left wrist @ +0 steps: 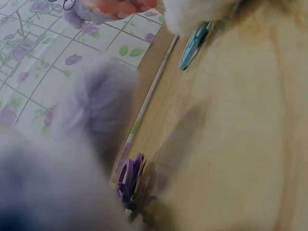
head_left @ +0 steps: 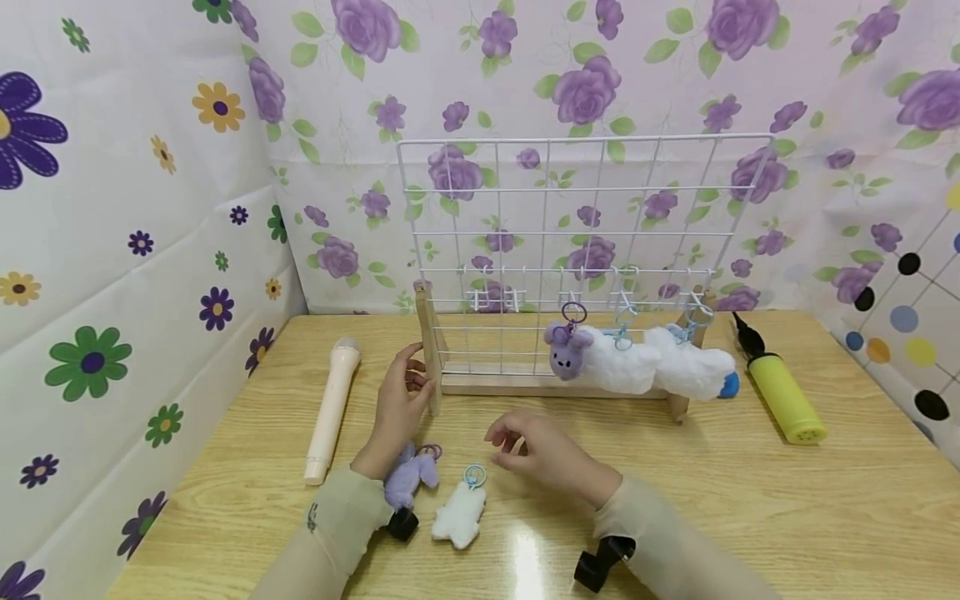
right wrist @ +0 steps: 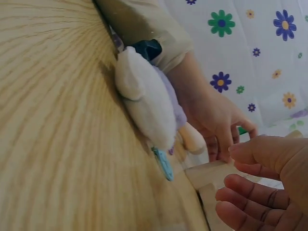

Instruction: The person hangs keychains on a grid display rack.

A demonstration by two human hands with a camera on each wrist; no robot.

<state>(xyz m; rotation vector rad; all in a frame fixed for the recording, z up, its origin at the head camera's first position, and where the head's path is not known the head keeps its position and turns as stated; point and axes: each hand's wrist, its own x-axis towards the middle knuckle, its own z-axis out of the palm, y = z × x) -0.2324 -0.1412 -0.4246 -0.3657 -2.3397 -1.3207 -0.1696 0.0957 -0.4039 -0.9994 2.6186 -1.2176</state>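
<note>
My left hand [head_left: 397, 400] is at the left wooden leg [head_left: 429, 342] of a white wire grid rack [head_left: 547, 233], thumb in front and fingers curled at its side. My right hand [head_left: 543, 454] hovers over the table with loosely bent fingers, holding nothing. In the right wrist view the right hand's fingers [right wrist: 250, 197] show spread from the thumb. A purple plush keychain [head_left: 408, 479] lies beside my left wrist, partly covered by the sleeve. To its right lies a white plush keychain [head_left: 459, 515] with a teal ring [head_left: 474, 476].
On the rack's hooks hang a purple plush head [head_left: 567, 357] and two white plush keychains [head_left: 621, 362], the right one blue-tipped. Bare hooks [head_left: 495, 300] are at its left. A pale microphone-shaped stick [head_left: 333, 408] lies at the left, a yellow hand pump [head_left: 787, 400] at the right.
</note>
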